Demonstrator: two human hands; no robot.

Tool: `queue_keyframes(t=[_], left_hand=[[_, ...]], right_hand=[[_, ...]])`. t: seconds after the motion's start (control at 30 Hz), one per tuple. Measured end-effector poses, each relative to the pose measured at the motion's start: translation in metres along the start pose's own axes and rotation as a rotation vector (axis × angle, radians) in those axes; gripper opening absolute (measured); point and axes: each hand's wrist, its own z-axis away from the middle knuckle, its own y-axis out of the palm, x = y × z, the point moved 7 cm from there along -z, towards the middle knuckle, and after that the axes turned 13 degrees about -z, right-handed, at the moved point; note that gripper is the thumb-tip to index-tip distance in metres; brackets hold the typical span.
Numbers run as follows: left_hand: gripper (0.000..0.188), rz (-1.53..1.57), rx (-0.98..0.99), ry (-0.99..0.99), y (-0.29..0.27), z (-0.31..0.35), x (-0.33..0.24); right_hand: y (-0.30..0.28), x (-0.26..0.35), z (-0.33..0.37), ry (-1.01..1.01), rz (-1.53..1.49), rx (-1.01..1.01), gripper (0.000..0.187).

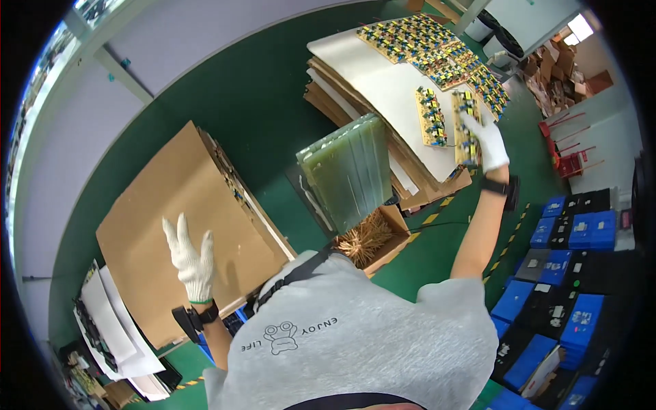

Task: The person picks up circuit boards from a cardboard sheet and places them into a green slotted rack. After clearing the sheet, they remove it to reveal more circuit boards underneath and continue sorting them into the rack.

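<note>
My left hand (189,258), in a white knitted glove, is held with its fingers spread over a large brown cardboard sheet (154,225), and nothing is in it. At the upper right, my right hand (488,142), gloved too, grips a long circuit board (467,102) by its right side. That board carries rows of yellow, blue and black parts. A similar circuit board (431,117) lies just left of it on a white sheet (389,85), which tops a stack of cardboard. Whether the gripped board rests on the sheet cannot be made out.
More populated circuit boards (410,37) cover the sheet's far end. Between the two stacks stands a block of greenish translucent panels (348,171). Below it, a cardboard box (389,239) holds thin wooden sticks (365,238). Blue and black crates (588,321) line the right side.
</note>
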Motion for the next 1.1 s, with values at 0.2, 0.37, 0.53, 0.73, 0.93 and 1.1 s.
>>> queue_keyframes(t=[0.2,0.37,0.53,0.73,0.93,1.1], left_hand=[[0.06,0.086,0.06,0.048,0.002,-0.007,-0.038],[0.06,0.12,0.078,0.114,0.007,-0.002,-0.057],[0.061,0.112,0.128,0.117,0.011,0.011,-0.056],[0.06,0.126,0.148,0.076,0.016,0.019,-0.051],[0.06,0.15,0.167,0.097,0.023,0.014,-0.06],[0.061,0.168,0.145,0.214,0.025,0.006,-0.078]], right_hand=[[0.107,-0.028,0.126,-0.126,-0.21,-0.135,0.044],[0.156,-0.142,0.116,-0.188,-0.054,-0.218,0.031],[0.172,-0.146,0.11,-0.336,0.036,-0.226,0.031],[0.179,-0.109,0.107,-0.479,0.209,-0.372,0.039],[0.177,-0.113,0.098,-0.41,0.072,-0.297,0.035],[0.179,-0.112,0.094,-0.413,0.097,-0.241,0.035]])
